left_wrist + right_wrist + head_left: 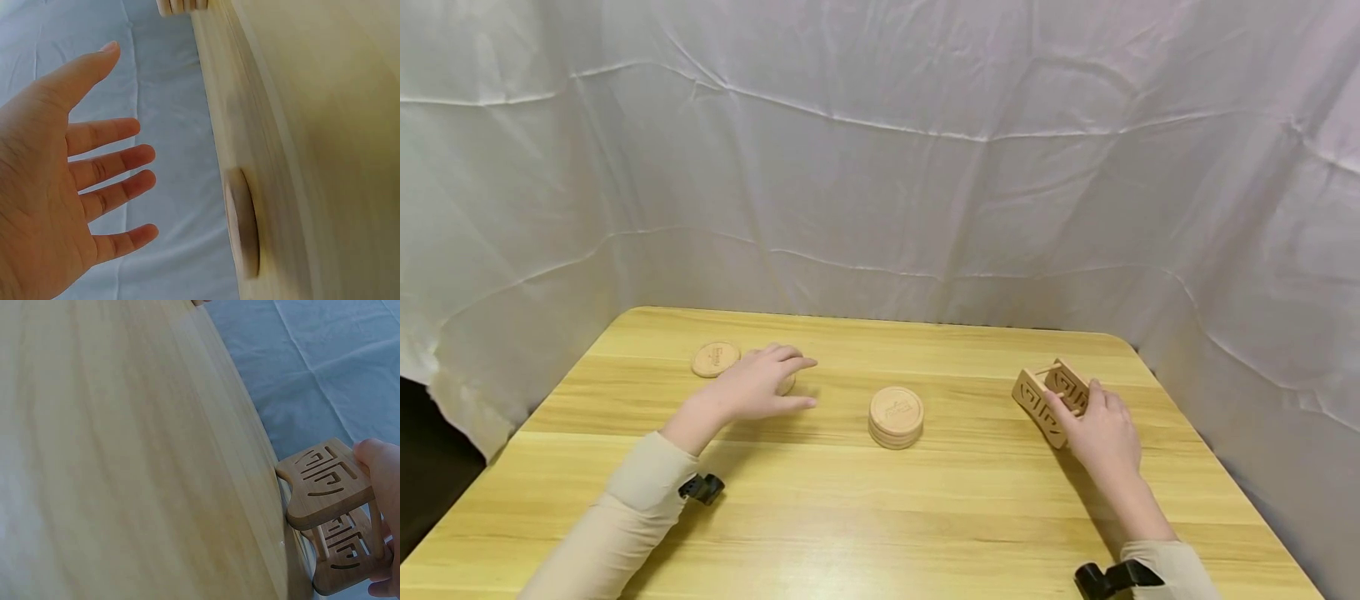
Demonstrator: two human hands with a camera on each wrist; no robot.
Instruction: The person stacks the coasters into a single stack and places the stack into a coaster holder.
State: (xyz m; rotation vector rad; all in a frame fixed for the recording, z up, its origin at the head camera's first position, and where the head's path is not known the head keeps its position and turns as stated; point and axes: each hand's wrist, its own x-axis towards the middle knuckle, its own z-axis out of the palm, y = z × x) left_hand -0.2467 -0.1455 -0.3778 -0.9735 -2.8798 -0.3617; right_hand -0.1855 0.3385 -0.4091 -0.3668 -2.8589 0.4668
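Observation:
My left hand (751,388) hovers with spread fingers over a round wooden coaster (787,385), which it mostly covers in the head view. Nothing is in its grasp. Beside it on the left lies another engraved coaster (715,359). Near the table's middle stands a short stack of coasters (896,415). On the right side, my right hand (1107,437) grips a wooden coaster holder (1037,408), thumb on one side and fingers on the other. Cut-out patterns mark the holder's two side panels (328,481), joined by thin rods. No coasters show between them.
The wooden table (820,517) has a light, striped grain. White cloth (880,192) hangs behind it and along both sides. A small black camera sits on each wrist, over the beige sleeves (625,508).

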